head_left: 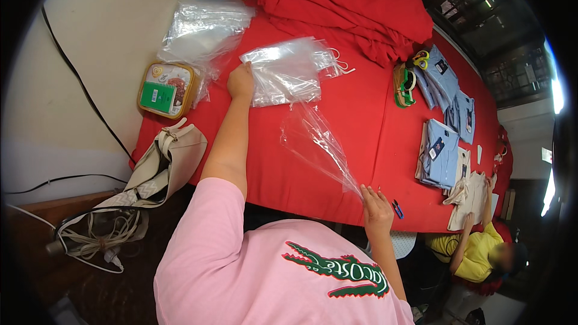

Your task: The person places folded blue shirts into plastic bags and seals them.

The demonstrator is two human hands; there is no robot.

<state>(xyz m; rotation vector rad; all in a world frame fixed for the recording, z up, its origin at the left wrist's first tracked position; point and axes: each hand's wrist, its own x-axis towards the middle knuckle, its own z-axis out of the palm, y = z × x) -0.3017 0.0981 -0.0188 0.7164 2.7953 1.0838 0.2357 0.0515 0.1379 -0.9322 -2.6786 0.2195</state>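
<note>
A stack of clear plastic bags [283, 72] lies on the red-covered table in front of me. My left hand [242, 81] is closed at the stack's left edge, its fingertips partly hidden. One clear plastic bag [316, 141] stretches from the stack toward the near right. Its near end is pinched between the fingers of my right hand [377, 209], close to the table's front edge. White string [340, 60] loops out at the stack's right side. Small blue thread snips [398, 209] lie just right of my right hand.
More plastic bags [205, 27] and a lidded tub [180, 78] with a green notebook [159, 96] sit left. Red cloth [343, 0] is heaped behind. Folded blue shirts [439, 153], a tape dispenser [404, 86] and yellow scissors [421, 59] lie right. A co-worker [469, 253] handles a beige garment [472, 198].
</note>
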